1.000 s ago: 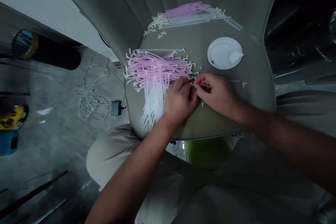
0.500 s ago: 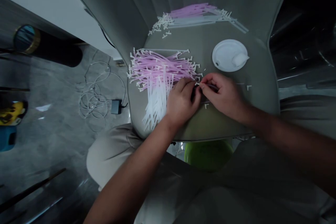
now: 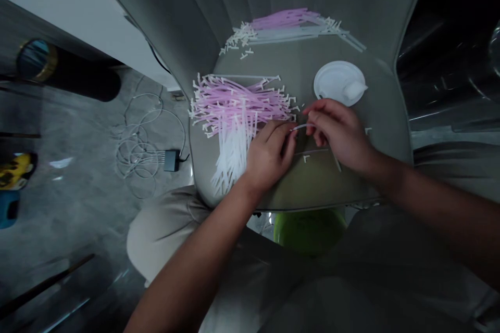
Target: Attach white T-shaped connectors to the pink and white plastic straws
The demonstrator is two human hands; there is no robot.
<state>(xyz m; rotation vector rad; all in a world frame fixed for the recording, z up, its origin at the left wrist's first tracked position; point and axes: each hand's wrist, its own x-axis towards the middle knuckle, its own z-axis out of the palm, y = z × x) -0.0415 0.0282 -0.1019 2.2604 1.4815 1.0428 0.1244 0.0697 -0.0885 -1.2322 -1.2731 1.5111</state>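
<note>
A thin pale plastic strip (image 3: 301,126) spans the gap between my hands, bowed slightly upward. The fingertips of my left hand (image 3: 269,153) pinch its left end. Its other end is in the closed fingers of my right hand (image 3: 342,132), which hide that part. Just left of my left hand lies a pile of pink strips (image 3: 238,96) with white L-shaped ends, and white strips (image 3: 234,151) fan down from it. Below the held strip, a small white L-shaped piece (image 3: 306,158) rests on the seat. Another thin strip (image 3: 337,162) sticks out beneath my right hand.
All this lies on a grey chair seat (image 3: 285,190). A white lid-like dish (image 3: 332,75) sits beyond my right hand. Loose strips (image 3: 289,34) and small white connectors (image 3: 242,36) line the backrest. A green basin (image 3: 308,231) stands below; tangled cables (image 3: 136,140) lie on the floor.
My right hand has moved right and slightly up, away from my left hand, so the pale strip now shows between them. My left hand has hardly moved.
</note>
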